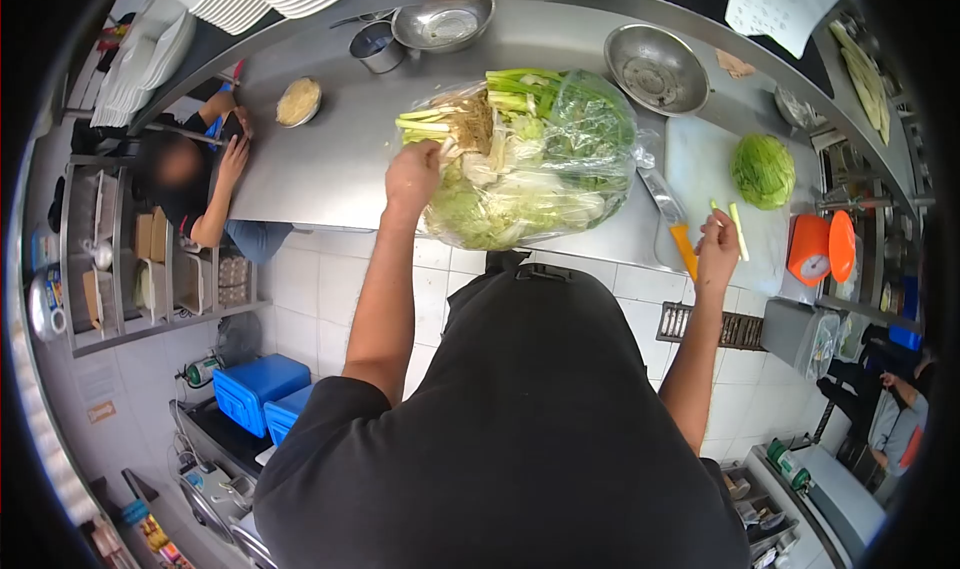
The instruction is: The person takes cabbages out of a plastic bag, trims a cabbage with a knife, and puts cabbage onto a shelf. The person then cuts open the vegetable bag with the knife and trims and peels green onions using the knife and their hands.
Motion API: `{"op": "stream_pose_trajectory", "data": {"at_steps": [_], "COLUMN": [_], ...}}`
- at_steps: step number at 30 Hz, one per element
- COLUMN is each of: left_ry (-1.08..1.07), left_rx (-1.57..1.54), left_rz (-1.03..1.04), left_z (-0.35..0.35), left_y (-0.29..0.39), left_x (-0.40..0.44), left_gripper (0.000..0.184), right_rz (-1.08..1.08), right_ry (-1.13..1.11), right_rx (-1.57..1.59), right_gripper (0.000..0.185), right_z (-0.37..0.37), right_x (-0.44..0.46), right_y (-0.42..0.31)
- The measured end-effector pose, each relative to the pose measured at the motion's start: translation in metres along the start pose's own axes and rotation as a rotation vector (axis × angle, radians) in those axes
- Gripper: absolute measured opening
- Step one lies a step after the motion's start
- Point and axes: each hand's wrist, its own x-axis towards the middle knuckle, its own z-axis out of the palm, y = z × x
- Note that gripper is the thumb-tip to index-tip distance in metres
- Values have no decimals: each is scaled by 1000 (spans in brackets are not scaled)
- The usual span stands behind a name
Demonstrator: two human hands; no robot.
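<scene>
A clear plastic bag (590,154) full of leafy greens, lettuce and pale-rooted green onions (465,119) lies on the steel counter in front of me. My left hand (412,176) is at the bag's left side, fingers curled by the onion roots; what they grip is hidden. Over the white cutting board (690,159), my right hand (717,249) has its fingers closed about a thin green onion stalk (714,208). Another cut stalk (739,231) lies right beside those fingers. A knife (670,209) with a yellow handle rests along the board's left edge.
A round green cabbage (763,172) sits on the board, with an orange scale (810,251) to its right. Metal bowls (656,69) and a small bowl of pale food (298,102) stand farther back. Another person (200,184) is at the counter's left end.
</scene>
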Motion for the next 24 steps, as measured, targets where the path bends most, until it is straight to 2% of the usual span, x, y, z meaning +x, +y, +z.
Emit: {"op": "stream_pose_trajectory", "data": {"at_steps": [3, 7, 10, 13, 16, 19, 23, 24], "left_ry": [-6, -79, -12, -29, -39, -274, -338, -323], "left_rx": [-27, 98, 41, 75, -89, -281, -537, -576], "left_rz": [-5, 2, 53, 69, 58, -129, -126, -123], "left_z": [3, -10, -2, 6, 0, -15, -9, -5], "left_y": [2, -1, -9, -16, -4, 13, 11, 11], "left_x": [-8, -23, -33, -31, -31, -29, -27, -28], "left_gripper": [22, 23, 27, 31, 26, 32, 43, 44], "right_rz": [-237, -216, -189, -210, -315, -298, -222, -126], "right_ry": [-119, -180, -214, -182, -173, -267, -217, -261], "right_rx": [-335, -989, -1079, -1049, -995, -1034, -863, -837], "right_gripper": [36, 59, 72, 75, 76, 75, 63, 60], "right_z": [21, 13, 5, 7, 21, 33, 21, 12], "right_x": [-12, -28, -46, -41, -29, -27, -44, -52], "right_y": [-13, -13, -11, 11, 17, 1, -5, -11]}}
